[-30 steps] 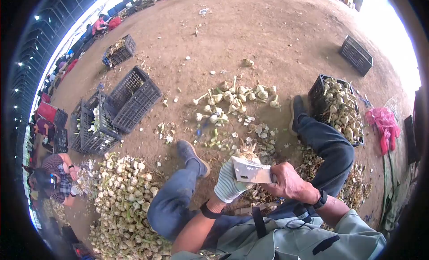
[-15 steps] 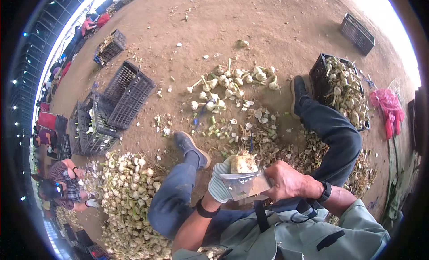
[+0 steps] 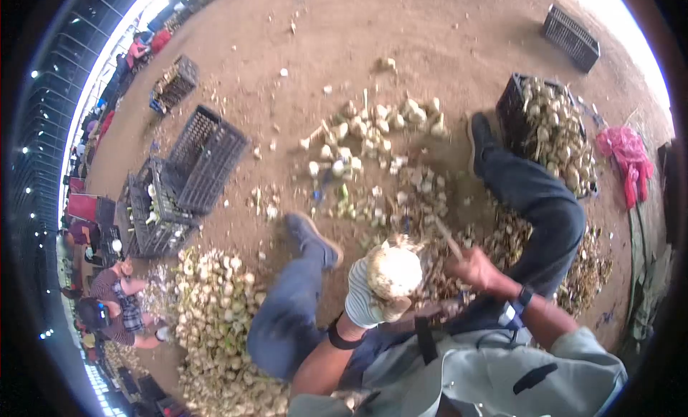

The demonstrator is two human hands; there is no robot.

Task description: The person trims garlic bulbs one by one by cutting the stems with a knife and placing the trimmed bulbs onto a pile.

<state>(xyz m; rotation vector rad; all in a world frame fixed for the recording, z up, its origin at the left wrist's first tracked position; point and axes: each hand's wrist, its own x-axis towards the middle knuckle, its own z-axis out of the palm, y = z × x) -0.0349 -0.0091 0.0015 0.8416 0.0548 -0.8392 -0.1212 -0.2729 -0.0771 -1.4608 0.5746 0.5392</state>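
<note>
My left hand, in a striped glove, is closed round a large pale garlic bulb, with the thumb along its lower side. My right hand grips a broad-bladed knife, now seen nearly edge-on and slightly blurred. The blade points up and to the left, apart from the bulb. Beneath both hands, peelings and cut root scraps litter the dirt floor. Farther out lies a loose group of stemmed garlic bulbs.
At left is a big heap of trimmed garlic, with black crates beyond it. A full crate of garlic stands by my right foot, near a pink net bag. A co-worker sits at far left.
The knife has moved right, away from the bulb, and turned from flat to edge-on. My left hand has tilted the bulb, so its round pale face now shows.
</note>
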